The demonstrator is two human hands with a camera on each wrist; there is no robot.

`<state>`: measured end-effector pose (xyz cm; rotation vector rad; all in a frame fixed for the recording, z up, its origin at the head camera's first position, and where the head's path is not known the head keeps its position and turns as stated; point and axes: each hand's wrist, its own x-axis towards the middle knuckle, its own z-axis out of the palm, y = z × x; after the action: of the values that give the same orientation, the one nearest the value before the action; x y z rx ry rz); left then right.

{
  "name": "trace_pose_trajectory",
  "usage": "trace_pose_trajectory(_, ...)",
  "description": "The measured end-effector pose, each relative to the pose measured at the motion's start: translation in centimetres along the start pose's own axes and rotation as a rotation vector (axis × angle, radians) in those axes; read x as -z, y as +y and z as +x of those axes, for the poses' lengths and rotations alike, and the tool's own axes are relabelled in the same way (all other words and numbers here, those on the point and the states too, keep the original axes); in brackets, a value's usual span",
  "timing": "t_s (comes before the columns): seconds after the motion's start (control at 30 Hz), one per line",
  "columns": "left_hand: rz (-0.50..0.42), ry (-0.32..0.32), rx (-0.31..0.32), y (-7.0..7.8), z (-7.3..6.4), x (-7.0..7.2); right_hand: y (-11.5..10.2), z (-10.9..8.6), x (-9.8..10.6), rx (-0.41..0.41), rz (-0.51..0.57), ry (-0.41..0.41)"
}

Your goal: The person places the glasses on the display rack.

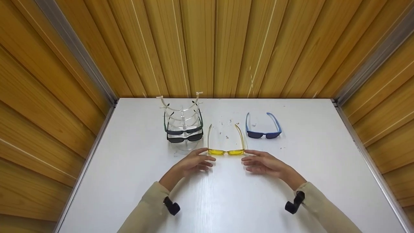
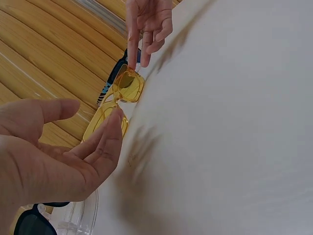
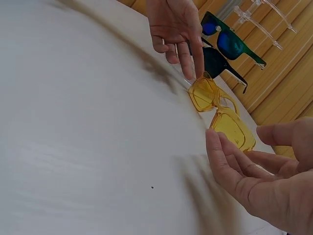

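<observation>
Yellow-lensed glasses (image 1: 235, 152) stand on the table with their temples unfolded and pointing away from me. My left hand (image 1: 193, 160) is at their left front corner, its extended index finger touching the frame there. At the opposite corner my right hand (image 1: 266, 162) does the same with its index finger. Both thumbs are apart from the frame, and the other fingers hang loosely in front of the lenses. In the right wrist view, the right hand's thumb (image 3: 276, 134) shows well clear of the yellow frame.
Left of the glasses is a clear display stand (image 1: 182, 113) with bare upper arms. It bears green-framed sunglasses (image 1: 175, 132) above black sunglasses (image 1: 176, 140). Blue-framed sunglasses (image 1: 272, 135) rest at right with temples unfolded. Wood-patterned walls (image 1: 213, 48) edge the white table (image 1: 223, 200).
</observation>
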<state>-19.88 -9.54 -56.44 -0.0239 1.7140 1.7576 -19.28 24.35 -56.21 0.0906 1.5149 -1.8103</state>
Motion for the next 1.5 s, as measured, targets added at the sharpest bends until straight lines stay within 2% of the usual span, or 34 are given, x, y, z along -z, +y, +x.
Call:
trace_pose_trajectory(0.1, 0.04, -0.04, 0.007, -0.1, -0.4, 0.3, 0.3, -0.6, 0.1, -0.018, -0.011, -0.022)
trace_pose_trajectory(0.2, 0.076, -0.041, 0.008, 0.1, -0.4, 0.8, 0.2, -0.8, 0.5, -0.023, -0.032, -0.03)
trace_pose_trajectory(0.37, 0.092, 0.057, -0.01, 0.7, 0.1, 1.5, -0.5, -0.2, 1.4, 0.007, -0.035, 0.025)
trace_pose_trajectory(0.57, 0.043, 0.209, -0.073, 0.2, 1.8, 1.3, -0.8, 1.8, 1.6, 0.09, 0.115, 0.114)
trace_pose_trajectory(0.67, -0.022, 0.231, -0.158, -0.9, 3.6, 1.3, -0.7, 2.8, 1.4, 0.118, 0.138, 0.133)
trace_pose_trajectory(0.7, -0.061, 0.207, -0.229, -1.8, 4.7, 1.7, -0.7, 3.1, 1.3, 0.123, 0.132, 0.142)
trace_pose_trajectory(0.73, -0.087, 0.202, -0.264, -2.2, 5.3, 1.9, -0.7, 3.3, 1.2, 0.128, 0.12, 0.149)
trace_pose_trajectory(0.83, -0.151, 0.2, -0.308, -2.9, 6.4, 1.8, -0.6, 3.9, 0.8, 0.132, 0.078, 0.177)
trace_pose_trajectory(0.9, -0.168, 0.217, -0.277, -2.4, 6.1, 1.3, -0.7, 4.2, 0.6, 0.126, 0.066, 0.188)
trace_pose_trajectory(0.93, -0.172, 0.245, -0.224, -1.5, 5.2, 0.6, -0.8, 4.3, 0.5, 0.125, 0.063, 0.19)
trace_pose_trajectory(0.97, -0.177, 0.249, -0.204, -0.8, 4.4, 0.2, -0.9, 4.3, 0.4, 0.125, 0.066, 0.189)
trace_pose_trajectory(1.07, -0.184, 0.249, -0.177, 0.1, 3.4, -0.3, -0.9, 4.4, 0.2, 0.128, 0.086, 0.165)
trace_pose_trajectory(1.13, -0.197, 0.239, -0.175, 0.1, 3.2, -0.4, -0.9, 4.4, 0.2, 0.134, 0.1, 0.154)
trace_pose_trajectory(1.2, -0.181, 0.24, -0.165, -0.2, 3.5, -0.2, -0.6, 4.2, 0.2, 0.132, 0.106, 0.146)
trace_pose_trajectory(1.37, -0.118, 0.225, -0.124, 0.2, 2.8, -0.4, -0.5, 3.5, 0.3, 0.111, 0.1, 0.129)
trace_pose_trajectory(1.5, -0.105, 0.18, -0.144, 0.7, 2.1, -0.3, -0.9, 2.7, 0.4, 0.117, 0.069, 0.112)
